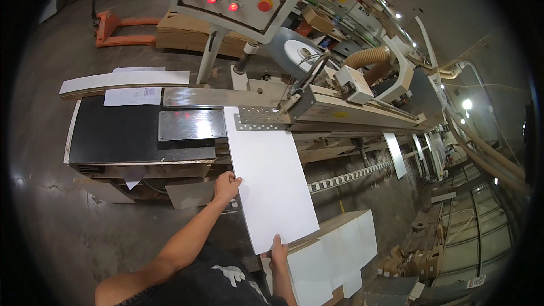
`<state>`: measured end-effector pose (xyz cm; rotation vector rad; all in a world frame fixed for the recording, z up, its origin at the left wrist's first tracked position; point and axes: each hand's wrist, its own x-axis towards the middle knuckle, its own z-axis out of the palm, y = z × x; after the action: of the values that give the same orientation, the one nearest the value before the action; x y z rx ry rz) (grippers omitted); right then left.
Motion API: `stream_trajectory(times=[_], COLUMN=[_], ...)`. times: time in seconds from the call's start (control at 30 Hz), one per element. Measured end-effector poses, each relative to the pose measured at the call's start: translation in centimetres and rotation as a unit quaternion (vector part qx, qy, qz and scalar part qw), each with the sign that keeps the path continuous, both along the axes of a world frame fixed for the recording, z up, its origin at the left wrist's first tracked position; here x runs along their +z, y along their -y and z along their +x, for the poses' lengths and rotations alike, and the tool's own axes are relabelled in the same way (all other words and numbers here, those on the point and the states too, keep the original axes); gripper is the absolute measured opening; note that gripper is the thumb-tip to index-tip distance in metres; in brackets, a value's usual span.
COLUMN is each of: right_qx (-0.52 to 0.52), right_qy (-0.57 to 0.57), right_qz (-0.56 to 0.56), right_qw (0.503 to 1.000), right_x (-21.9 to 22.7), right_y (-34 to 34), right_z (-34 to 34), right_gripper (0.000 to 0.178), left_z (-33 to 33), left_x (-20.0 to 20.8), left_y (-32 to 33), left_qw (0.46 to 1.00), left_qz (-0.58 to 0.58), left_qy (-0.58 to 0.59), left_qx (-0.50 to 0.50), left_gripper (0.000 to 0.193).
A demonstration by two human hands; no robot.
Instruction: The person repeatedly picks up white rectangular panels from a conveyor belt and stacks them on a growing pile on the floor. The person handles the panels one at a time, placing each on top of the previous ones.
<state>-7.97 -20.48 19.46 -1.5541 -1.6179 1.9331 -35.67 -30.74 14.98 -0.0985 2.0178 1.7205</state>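
Note:
A long white panel (275,187) stretches away from me, its far end under a perforated metal plate (262,119) on the machine. My left hand (226,187) grips the panel's left edge about midway along, fingers bent around it. At the near end, my right hand (277,249) holds the panel by its short edge, thumb on top and the other fingers mostly hidden beneath. A shiny metal plate (192,124) lies left of the panel's far end, next to the machine's long rail (204,97).
Stacked white boards (326,260) stand close by on my right. A control box (243,0) with lit red buttons rises above the machine. To the left is a black-topped table (130,130); an orange pallet jack (122,29) sits farther back. A roller track (354,175) runs off to the right.

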Motion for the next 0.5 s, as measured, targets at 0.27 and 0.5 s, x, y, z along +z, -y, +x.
stream_trajectory(times=[0.27, 0.5], right_qx=[-0.082, -0.095], right_qy=[-0.085, -0.012], right_qz=[-0.046, 0.029], right_qw=[0.992, 0.995], right_x=[-0.8, -8.1], right_y=[-5.1, -5.8], right_z=[4.3, 21.1], right_gripper=[0.040, 0.036], left_z=[-0.5, -2.2], left_x=[-5.2, -0.3], left_y=[-8.9, -10.7], left_qw=[0.996, 0.978], left_qz=[-0.065, 0.056], left_qy=[-0.043, 0.121], left_qx=[-0.034, -0.159], left_gripper=[0.028, 0.025])
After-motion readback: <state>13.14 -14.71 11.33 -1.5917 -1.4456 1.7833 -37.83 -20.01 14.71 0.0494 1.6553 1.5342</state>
